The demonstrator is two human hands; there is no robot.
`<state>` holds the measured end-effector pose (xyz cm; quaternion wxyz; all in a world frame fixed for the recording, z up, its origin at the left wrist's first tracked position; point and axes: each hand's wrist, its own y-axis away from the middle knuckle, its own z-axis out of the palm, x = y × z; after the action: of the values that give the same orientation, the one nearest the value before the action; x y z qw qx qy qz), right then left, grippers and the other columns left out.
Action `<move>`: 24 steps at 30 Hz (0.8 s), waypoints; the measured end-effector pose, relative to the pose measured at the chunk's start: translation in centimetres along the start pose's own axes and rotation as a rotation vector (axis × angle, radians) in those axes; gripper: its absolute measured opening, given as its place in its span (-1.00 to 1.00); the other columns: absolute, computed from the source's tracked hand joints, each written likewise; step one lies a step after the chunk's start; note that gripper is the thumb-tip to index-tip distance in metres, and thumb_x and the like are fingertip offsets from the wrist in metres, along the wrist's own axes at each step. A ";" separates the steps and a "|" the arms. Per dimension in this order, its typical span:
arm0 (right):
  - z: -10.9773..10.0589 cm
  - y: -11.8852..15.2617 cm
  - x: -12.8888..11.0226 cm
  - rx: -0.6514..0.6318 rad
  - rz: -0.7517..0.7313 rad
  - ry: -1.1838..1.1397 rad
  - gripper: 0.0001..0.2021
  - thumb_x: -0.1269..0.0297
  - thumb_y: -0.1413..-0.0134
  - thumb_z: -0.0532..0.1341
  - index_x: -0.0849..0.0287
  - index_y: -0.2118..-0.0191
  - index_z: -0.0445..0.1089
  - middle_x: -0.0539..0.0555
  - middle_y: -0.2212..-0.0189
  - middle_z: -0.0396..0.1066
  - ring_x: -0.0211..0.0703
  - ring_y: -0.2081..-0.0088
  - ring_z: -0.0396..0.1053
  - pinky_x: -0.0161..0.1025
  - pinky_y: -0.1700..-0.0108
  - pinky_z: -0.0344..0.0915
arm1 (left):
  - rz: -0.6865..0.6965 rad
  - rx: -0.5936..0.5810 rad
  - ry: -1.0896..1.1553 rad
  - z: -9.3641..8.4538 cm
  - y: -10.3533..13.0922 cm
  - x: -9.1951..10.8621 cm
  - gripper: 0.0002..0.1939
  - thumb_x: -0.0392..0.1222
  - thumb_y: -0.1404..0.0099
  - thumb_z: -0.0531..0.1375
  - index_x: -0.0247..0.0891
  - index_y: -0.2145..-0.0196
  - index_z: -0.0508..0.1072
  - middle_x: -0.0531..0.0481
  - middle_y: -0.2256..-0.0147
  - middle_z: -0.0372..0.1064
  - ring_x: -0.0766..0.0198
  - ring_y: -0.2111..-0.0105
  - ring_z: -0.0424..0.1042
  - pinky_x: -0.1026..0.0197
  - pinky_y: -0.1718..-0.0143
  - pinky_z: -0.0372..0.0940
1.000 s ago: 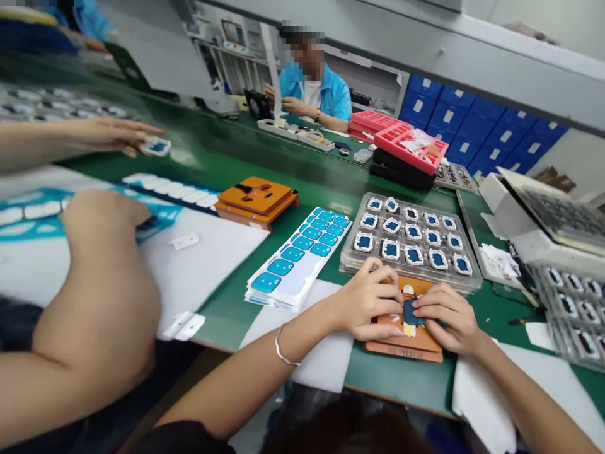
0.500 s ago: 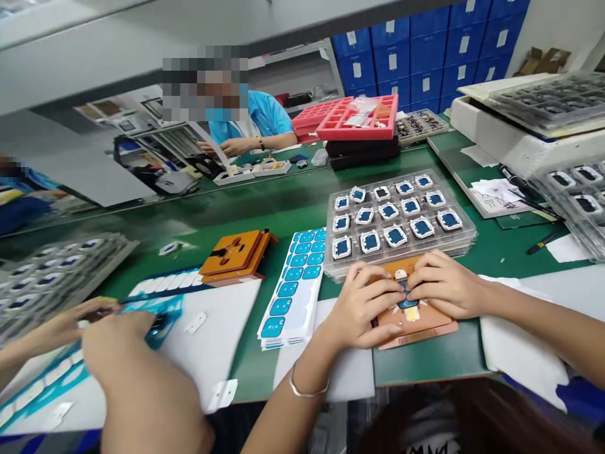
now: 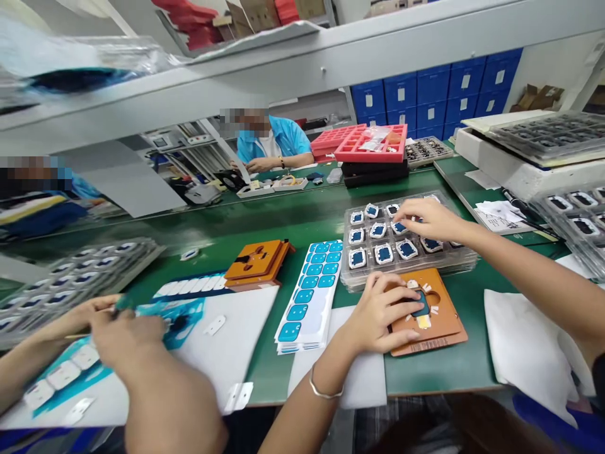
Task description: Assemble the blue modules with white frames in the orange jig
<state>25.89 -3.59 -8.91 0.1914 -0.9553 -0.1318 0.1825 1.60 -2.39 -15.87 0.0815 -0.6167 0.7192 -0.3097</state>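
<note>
Work surface: a green bench (image 3: 265, 372), its near edge in front of the person. A grey beam (image 3: 283, 69) crosses above it; blue bins (image 3: 401, 94) are stacked against the back wall. Red trays (image 3: 373, 151) rest on black ones near the bench's far side, where a person in a blue shirt (image 3: 290, 135) sits. To the left, a co-worker's forearm (image 3: 165, 391) extends over a white sheet (image 3: 227, 340). A stack of blue-printed sheets (image 3: 307, 290) lies between a second orange block (image 3: 258, 261) and the clear tray (image 3: 352, 280) of white-framed parts (image 3: 384, 253).

Left hand (image 3: 380, 312): palm down, fingers spread moderately and slightly bent, fingertips on the blue piece (image 3: 420, 304). That piece sits on the orange fixture (image 3: 442, 325), just in front of the clear tray, beside a small yellow patch (image 3: 423, 322).

Right hand (image 3: 425, 217): over the clear tray, wrist to the right, fingers bent, fingertips at one of the framed parts. Whether they grip it cannot be told. A white cloth (image 3: 524, 340) lies below the right forearm.
</note>
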 end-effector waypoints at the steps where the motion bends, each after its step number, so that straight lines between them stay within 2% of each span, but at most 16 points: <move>1: 0.3 -1.8 0.6 -0.031 0.032 0.048 -0.71 0.46 -0.15 0.10 0.19 0.11 0.53 0.15 0.10 0.52 0.03 0.05 0.42 -0.04 -0.03 0.31 | 0.000 0.001 0.004 0.0 0.0 0.0 -0.47 0.21 -0.42 -0.03 -0.25 0.05 0.50 -0.10 0.04 0.51 0.02 0.02 0.26 -0.06 0.00 0.05; 3: 1.4 -4.9 1.6 -0.071 0.068 0.097 -0.66 0.46 -0.18 0.09 0.24 -0.01 0.48 0.22 -0.01 0.47 0.13 -0.04 0.34 0.07 -0.08 0.25 | 0.002 0.004 0.009 -0.1 0.1 -0.1 -0.48 0.20 -0.42 -0.02 -0.24 0.05 0.50 -0.09 0.04 0.51 0.02 0.02 0.25 -0.05 0.01 0.04; 6: 3.6 -8.0 2.3 -0.152 0.083 0.123 -0.61 0.31 -0.25 0.12 0.09 -0.17 0.37 0.13 -0.22 0.31 0.19 -0.15 0.22 0.14 -0.09 0.24 | 0.003 0.010 -0.002 -0.1 0.2 -0.1 -0.50 0.18 -0.43 -0.02 -0.23 0.04 0.50 -0.09 0.04 0.50 0.04 0.02 0.25 -0.03 0.01 0.04; 9: 5.0 -9.5 2.5 -0.247 0.091 0.133 -0.63 0.18 -0.23 0.19 -0.06 -0.14 0.40 0.00 -0.26 0.25 0.19 -0.18 0.17 0.13 -0.08 0.24 | 0.010 0.006 -0.040 0.0 0.3 0.0 -0.49 0.20 -0.42 -0.02 -0.22 0.04 0.50 -0.09 0.04 0.50 0.04 0.03 0.26 -0.03 0.00 0.03; 12: 5.0 -9.9 2.9 -0.312 0.097 0.155 -0.73 0.13 -0.23 0.19 -0.03 0.01 0.51 0.02 -0.13 0.42 0.13 -0.14 0.23 0.05 -0.08 0.24 | 0.012 -0.003 -0.080 0.1 0.4 0.2 -0.47 0.23 -0.41 0.00 -0.22 0.03 0.49 -0.09 0.03 0.50 0.03 0.03 0.26 -0.03 0.01 0.02; 15: 4.1 -9.7 3.4 -0.306 0.126 0.213 -0.69 0.17 -0.29 0.10 0.04 -0.02 0.50 0.08 -0.07 0.46 0.06 -0.12 0.27 -0.07 -0.08 0.23 | 0.001 -0.014 -0.105 0.2 0.5 0.4 -0.46 0.25 -0.40 0.00 -0.23 0.02 0.48 -0.09 0.02 0.50 0.03 0.02 0.27 -0.03 0.00 0.01; 17: 3.5 -9.3 3.6 -0.286 0.180 0.273 -0.67 0.22 -0.28 0.10 0.12 -0.05 0.48 0.15 -0.05 0.47 0.09 -0.10 0.31 -0.09 -0.06 0.24 | -0.008 -0.023 -0.118 0.3 0.5 0.5 -0.46 0.26 -0.39 0.01 -0.23 0.03 0.49 -0.09 0.01 0.49 0.03 0.01 0.27 -0.04 -0.01 0.01; 20: 2.9 -8.6 3.3 -0.279 0.251 0.351 -0.67 0.24 -0.21 0.15 0.18 -0.02 0.50 0.24 0.03 0.51 0.18 -0.06 0.35 -0.05 -0.03 0.24 | -0.014 -0.034 -0.140 0.2 0.5 0.7 -0.47 0.25 -0.38 0.04 -0.23 0.04 0.49 -0.08 -0.01 0.48 0.02 0.00 0.27 -0.05 -0.02 0.01; 24: 3.2 -7.7 2.6 -0.245 0.298 0.378 -0.65 0.21 -0.21 0.15 0.20 -0.04 0.50 0.33 0.07 0.51 0.28 -0.08 0.35 0.10 -0.09 0.17 | -0.021 -0.047 -0.158 0.1 0.4 0.8 -0.51 0.22 -0.39 0.05 -0.22 0.05 0.48 -0.09 -0.03 0.45 0.01 -0.02 0.27 -0.06 -0.01 0.01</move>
<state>25.50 5.08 -9.28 0.0666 -0.9974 0.0271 0.0098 1.11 -3.16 -16.00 0.1203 -0.6485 0.7110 -0.2437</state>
